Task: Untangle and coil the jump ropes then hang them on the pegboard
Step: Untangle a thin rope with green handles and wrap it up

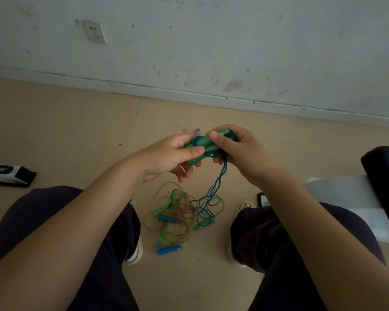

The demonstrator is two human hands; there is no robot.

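Observation:
Both hands hold the green handles (201, 144) of one jump rope above the floor. My left hand (166, 159) grips their lower ends, and my right hand (240, 153) pinches their upper ends. A blue cord (218, 182) loops around the handles and hangs twisted down to the floor. Between my feet lies a tangled pile of jump ropes (180, 214) with green and yellowish cords. Two blue handles (169, 250) and small green handles lie in that pile. No pegboard is in view.
My dark-trousered legs frame the pile, with a light shoe (135, 252) on each side. A black and white box (9, 175) lies on the floor at the left. A dark object on white sheets (368, 198) sits at the right. The wall (211, 52) with a socket runs behind.

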